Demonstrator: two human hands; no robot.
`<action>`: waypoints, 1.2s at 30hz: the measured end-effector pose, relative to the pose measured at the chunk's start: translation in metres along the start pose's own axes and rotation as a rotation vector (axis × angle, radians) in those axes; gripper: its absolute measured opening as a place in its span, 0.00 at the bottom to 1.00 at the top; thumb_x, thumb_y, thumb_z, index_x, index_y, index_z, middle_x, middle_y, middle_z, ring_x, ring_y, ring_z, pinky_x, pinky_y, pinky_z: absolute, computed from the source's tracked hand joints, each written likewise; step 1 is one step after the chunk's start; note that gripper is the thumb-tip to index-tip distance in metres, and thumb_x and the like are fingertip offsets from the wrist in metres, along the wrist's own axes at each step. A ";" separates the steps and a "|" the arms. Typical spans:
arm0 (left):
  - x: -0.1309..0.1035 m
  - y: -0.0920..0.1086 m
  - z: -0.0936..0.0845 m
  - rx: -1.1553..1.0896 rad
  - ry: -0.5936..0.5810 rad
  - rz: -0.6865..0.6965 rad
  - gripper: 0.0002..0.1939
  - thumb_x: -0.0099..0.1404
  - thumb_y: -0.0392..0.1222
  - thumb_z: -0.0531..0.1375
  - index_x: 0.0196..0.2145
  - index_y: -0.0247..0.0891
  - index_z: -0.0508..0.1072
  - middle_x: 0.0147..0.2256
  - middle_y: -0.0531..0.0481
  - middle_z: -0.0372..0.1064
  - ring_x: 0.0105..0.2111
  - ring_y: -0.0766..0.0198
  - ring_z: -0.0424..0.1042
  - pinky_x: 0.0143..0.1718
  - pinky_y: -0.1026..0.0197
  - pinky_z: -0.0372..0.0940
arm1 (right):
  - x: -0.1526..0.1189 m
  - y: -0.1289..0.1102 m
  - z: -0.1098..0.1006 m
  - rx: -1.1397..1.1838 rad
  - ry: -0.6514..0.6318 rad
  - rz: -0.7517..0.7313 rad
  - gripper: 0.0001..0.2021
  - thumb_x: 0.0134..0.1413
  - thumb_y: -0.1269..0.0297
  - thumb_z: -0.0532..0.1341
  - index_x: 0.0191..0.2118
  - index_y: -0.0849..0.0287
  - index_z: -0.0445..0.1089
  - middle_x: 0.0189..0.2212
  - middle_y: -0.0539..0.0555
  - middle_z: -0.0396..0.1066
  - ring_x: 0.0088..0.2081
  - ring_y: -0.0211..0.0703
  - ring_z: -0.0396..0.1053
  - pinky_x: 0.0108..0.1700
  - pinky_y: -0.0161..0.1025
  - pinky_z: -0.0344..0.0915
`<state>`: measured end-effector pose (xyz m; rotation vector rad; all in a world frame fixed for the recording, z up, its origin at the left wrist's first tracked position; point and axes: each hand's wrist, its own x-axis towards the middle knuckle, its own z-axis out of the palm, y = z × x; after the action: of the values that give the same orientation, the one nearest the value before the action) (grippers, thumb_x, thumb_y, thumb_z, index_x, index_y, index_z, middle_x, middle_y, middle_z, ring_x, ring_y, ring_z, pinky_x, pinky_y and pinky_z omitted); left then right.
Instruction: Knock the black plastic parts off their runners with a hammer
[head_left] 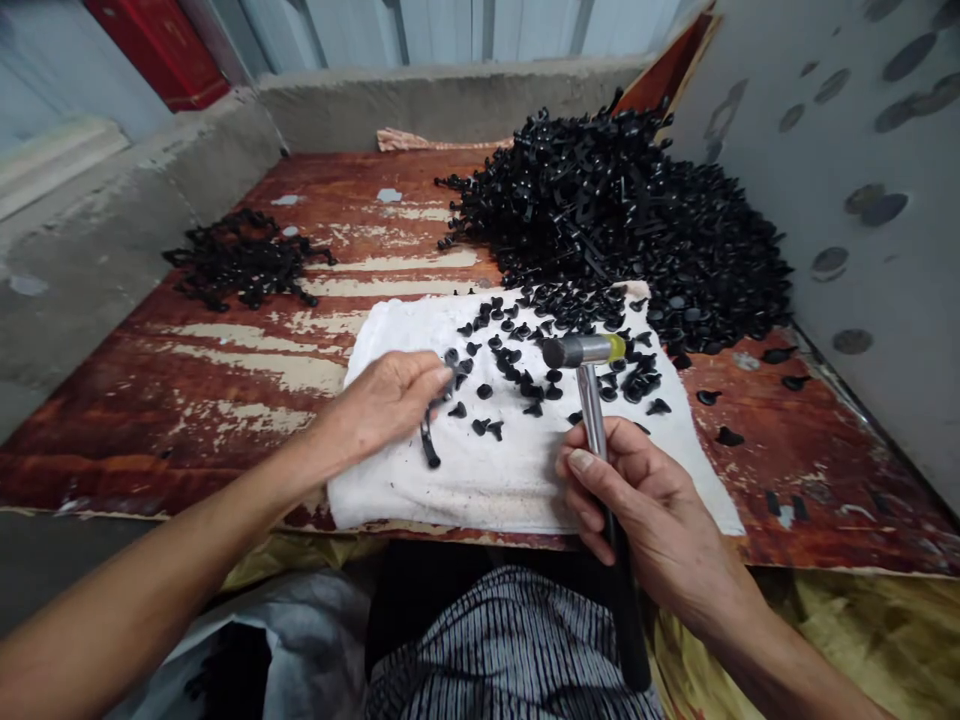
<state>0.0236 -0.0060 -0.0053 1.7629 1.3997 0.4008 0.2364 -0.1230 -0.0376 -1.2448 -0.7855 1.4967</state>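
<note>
My right hand [637, 490] is wrapped round the handle of a hammer [592, 400], whose head, dark at one end and yellow at the other, is raised over the cloth. A black strip-like part [429, 442] hangs from my left hand [394, 400], its fingers pinched together above the left part of the white cloth [450, 490]. Small black knob-shaped pieces [525, 380] lie scattered over the cloth between and beyond my hands.
A large heap of black parts [600, 200] rises at the back right. A smaller black pile [247, 260] lies at the left of the worn red-brown tabletop [225, 400]. Loose pieces lie right of the cloth. A grey spotted panel [862, 230] stands at the right.
</note>
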 end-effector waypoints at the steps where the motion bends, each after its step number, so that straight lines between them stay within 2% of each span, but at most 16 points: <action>1: 0.002 -0.003 -0.004 0.002 0.062 -0.007 0.17 0.66 0.44 0.54 0.21 0.37 0.63 0.16 0.57 0.59 0.14 0.75 0.55 0.15 0.72 0.48 | 0.000 0.000 0.000 0.000 0.002 0.000 0.14 0.52 0.54 0.68 0.36 0.56 0.66 0.21 0.42 0.63 0.16 0.27 0.53 0.12 0.24 0.53; 3: 0.003 -0.005 -0.010 -0.045 0.099 -0.031 0.17 0.65 0.46 0.54 0.21 0.37 0.63 0.16 0.56 0.60 0.14 0.75 0.54 0.15 0.72 0.47 | -0.001 0.000 0.000 0.002 -0.002 0.001 0.14 0.52 0.54 0.68 0.36 0.56 0.66 0.20 0.42 0.62 0.16 0.27 0.53 0.12 0.24 0.54; 7: -0.005 0.005 -0.011 -0.141 -0.155 0.011 0.18 0.64 0.50 0.55 0.22 0.36 0.66 0.19 0.53 0.65 0.14 0.74 0.56 0.15 0.71 0.51 | -0.002 0.000 0.000 0.003 -0.013 -0.001 0.14 0.52 0.54 0.68 0.36 0.56 0.66 0.18 0.41 0.60 0.15 0.28 0.53 0.13 0.24 0.54; 8: -0.007 0.007 -0.009 -0.139 -0.185 0.036 0.17 0.63 0.50 0.55 0.23 0.36 0.68 0.21 0.53 0.66 0.15 0.74 0.57 0.15 0.71 0.52 | -0.001 0.000 0.001 -0.002 -0.013 -0.001 0.14 0.53 0.54 0.67 0.36 0.56 0.66 0.18 0.41 0.60 0.15 0.28 0.53 0.13 0.24 0.53; 12: -0.006 0.011 -0.003 -0.120 -0.163 0.149 0.14 0.63 0.49 0.57 0.27 0.36 0.71 0.24 0.54 0.66 0.17 0.74 0.60 0.17 0.71 0.57 | -0.001 -0.001 0.003 -0.004 0.005 -0.006 0.13 0.52 0.55 0.68 0.36 0.56 0.66 0.20 0.42 0.61 0.16 0.28 0.53 0.13 0.25 0.53; 15: 0.000 0.011 -0.003 -0.104 -0.206 0.150 0.14 0.63 0.48 0.56 0.27 0.36 0.70 0.24 0.55 0.63 0.17 0.74 0.60 0.18 0.71 0.59 | -0.001 -0.001 0.003 0.017 0.017 -0.006 0.14 0.51 0.55 0.69 0.35 0.56 0.67 0.24 0.44 0.64 0.17 0.28 0.54 0.13 0.25 0.54; 19: 0.006 0.007 -0.011 -0.126 -0.151 0.119 0.13 0.64 0.46 0.56 0.26 0.35 0.70 0.24 0.55 0.63 0.16 0.75 0.59 0.17 0.72 0.57 | -0.002 0.001 0.001 0.021 0.007 0.015 0.15 0.51 0.53 0.69 0.35 0.56 0.67 0.23 0.44 0.65 0.15 0.26 0.53 0.13 0.25 0.53; 22: 0.012 -0.002 -0.018 -0.178 -0.091 0.072 0.13 0.64 0.47 0.57 0.29 0.34 0.72 0.23 0.54 0.64 0.15 0.75 0.58 0.14 0.72 0.53 | -0.002 0.002 0.000 0.011 0.008 0.024 0.15 0.51 0.52 0.69 0.35 0.56 0.67 0.21 0.43 0.63 0.14 0.26 0.53 0.13 0.25 0.52; 27: 0.018 -0.014 -0.021 -0.374 -0.050 -0.017 0.15 0.62 0.51 0.62 0.30 0.34 0.69 0.25 0.51 0.70 0.12 0.76 0.56 0.11 0.72 0.48 | -0.002 0.002 0.001 0.007 0.018 0.019 0.15 0.51 0.53 0.70 0.35 0.56 0.68 0.21 0.43 0.62 0.14 0.26 0.52 0.13 0.25 0.52; 31: 0.011 -0.008 -0.021 -0.346 -0.017 -0.093 0.13 0.64 0.46 0.61 0.27 0.33 0.70 0.20 0.54 0.65 0.11 0.77 0.56 0.11 0.73 0.48 | 0.000 0.001 0.003 0.021 0.033 0.025 0.17 0.47 0.52 0.71 0.34 0.56 0.68 0.22 0.44 0.62 0.15 0.27 0.52 0.12 0.25 0.52; 36: 0.000 -0.001 -0.020 -0.277 -0.020 -0.228 0.13 0.66 0.40 0.57 0.24 0.34 0.67 0.20 0.55 0.67 0.11 0.78 0.56 0.11 0.75 0.48 | 0.000 0.000 0.004 0.018 0.052 0.031 0.18 0.45 0.51 0.73 0.34 0.56 0.69 0.23 0.45 0.63 0.16 0.27 0.54 0.12 0.25 0.53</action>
<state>0.0100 0.0023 0.0060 1.3654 1.4375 0.4288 0.2328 -0.1226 -0.0368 -1.2828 -0.7200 1.4874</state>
